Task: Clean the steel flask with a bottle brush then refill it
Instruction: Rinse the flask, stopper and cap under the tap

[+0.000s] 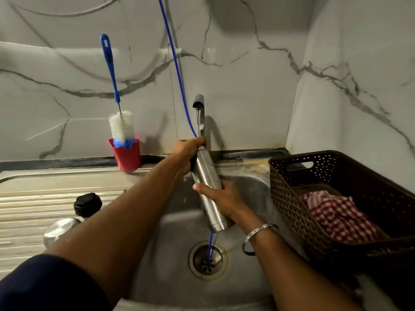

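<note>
Flask: slim brushed-steel flask (207, 189), uncapped and tilted over the steel sink bowl (249, 189), neck up under the tap, base low toward the drain, between both hands.
Left hand: left hand (188, 153) curls round the flask's neck, apparently steadying the mouth beneath the stream.
Right hand: right hand (221, 196) wraps the lower body, thumb across the front, taking the weight and setting the tilt; a silver bangle (258, 236) sits at its wrist.
Water: chrome tap (200, 108) runs just above the left hand, so the mouth seems placed to catch it; whether this is rinsing or refilling I cannot tell.
Brush: blue-handled bottle brush with white bristles (121, 126) stands bristles-down in a red cup (126, 157), left of the left hand, parked within reach.
Cap: black screw lid (87, 204) lies on the draining board under the left forearm.
Basket: brown woven plastic basket (336, 198), right of the right hand, holds a red checked cloth (336, 214), likely for drying.
</note>
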